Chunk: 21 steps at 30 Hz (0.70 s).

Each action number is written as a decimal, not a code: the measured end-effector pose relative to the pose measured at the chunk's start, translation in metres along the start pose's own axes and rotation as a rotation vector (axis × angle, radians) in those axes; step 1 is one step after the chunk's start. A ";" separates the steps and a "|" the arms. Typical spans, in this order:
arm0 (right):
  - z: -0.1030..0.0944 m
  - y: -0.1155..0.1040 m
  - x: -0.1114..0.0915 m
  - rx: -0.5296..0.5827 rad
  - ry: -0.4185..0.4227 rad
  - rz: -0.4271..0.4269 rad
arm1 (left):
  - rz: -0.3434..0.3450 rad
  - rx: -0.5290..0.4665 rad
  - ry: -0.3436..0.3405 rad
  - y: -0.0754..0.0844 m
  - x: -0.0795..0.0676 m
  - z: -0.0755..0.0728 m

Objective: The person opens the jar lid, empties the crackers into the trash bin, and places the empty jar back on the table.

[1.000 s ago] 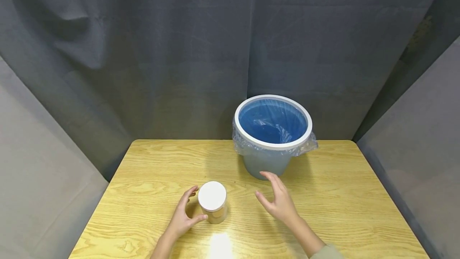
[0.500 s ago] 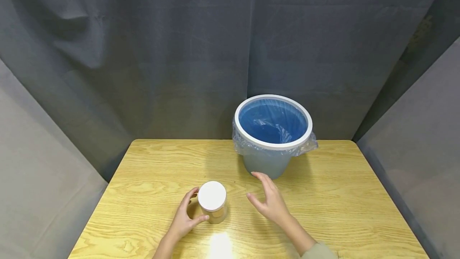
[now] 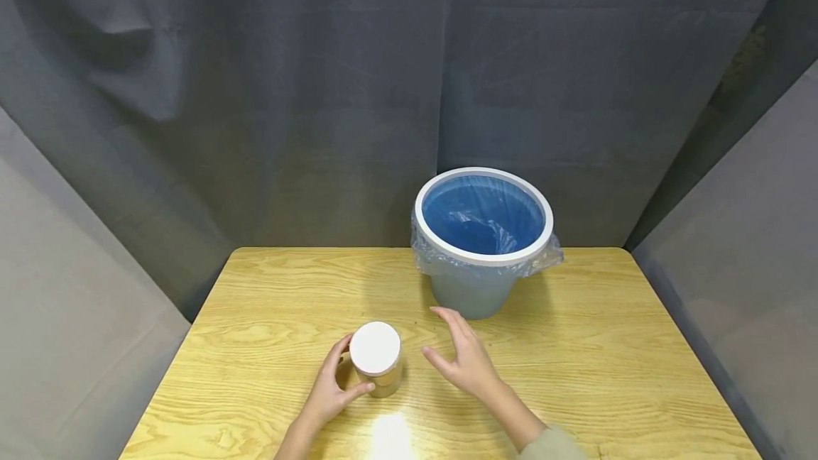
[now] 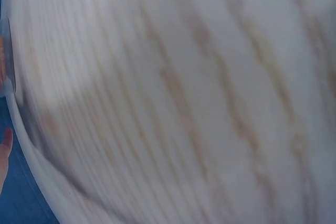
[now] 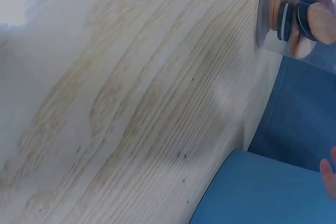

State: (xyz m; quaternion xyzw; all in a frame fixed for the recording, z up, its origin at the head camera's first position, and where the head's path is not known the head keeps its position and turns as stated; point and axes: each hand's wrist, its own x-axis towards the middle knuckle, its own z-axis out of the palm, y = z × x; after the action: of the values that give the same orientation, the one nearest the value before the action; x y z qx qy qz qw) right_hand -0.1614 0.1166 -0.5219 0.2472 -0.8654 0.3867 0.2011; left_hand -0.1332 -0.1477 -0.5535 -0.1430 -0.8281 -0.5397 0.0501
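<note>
A clear jar point(image 3: 381, 382) with a white lid point(image 3: 375, 348) stands upright on the wooden table. Through its side in the right wrist view, the jar point(image 5: 299, 24) shows round brown and black pieces, which look like cookies. My left hand point(image 3: 326, 397) curves round the jar's left side, thumb across its front and fingers behind; firm contact is hard to tell. My right hand point(image 3: 471, 369) hovers right of the jar, thumb and fingers spread, holding nothing. Only a strip of the jar point(image 4: 7, 59) shows at the left wrist view's edge.
A blue bin point(image 3: 476, 293) with a white rim point(image 3: 483, 259) and clear plastic liner stands at the table's back, behind my right hand. Grey curtain point(image 3: 319, 91) hangs beyond the back edge. Pale panels flank the wooden table point(image 3: 287, 289).
My right hand has moved left toward the jar. My left thumb and fingers have drawn slightly closer round the jar. Jar and bin stay where they were on the table.
</note>
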 end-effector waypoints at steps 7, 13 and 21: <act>0.007 -0.003 0.003 -0.008 -0.012 -0.017 | -0.019 -0.010 -0.006 0.000 0.001 0.002; 0.010 -0.007 0.004 -0.015 -0.049 -0.011 | -0.016 -0.017 -0.020 0.001 0.001 0.001; 0.015 -0.012 0.006 -0.014 -0.095 -0.028 | -0.016 -0.014 -0.034 -0.002 0.001 0.003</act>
State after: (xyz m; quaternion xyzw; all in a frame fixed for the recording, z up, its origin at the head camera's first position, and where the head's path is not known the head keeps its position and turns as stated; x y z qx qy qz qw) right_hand -0.1619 0.0964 -0.5211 0.2758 -0.8731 0.3658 0.1667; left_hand -0.1349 -0.1460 -0.5565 -0.1458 -0.8261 -0.5435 0.0306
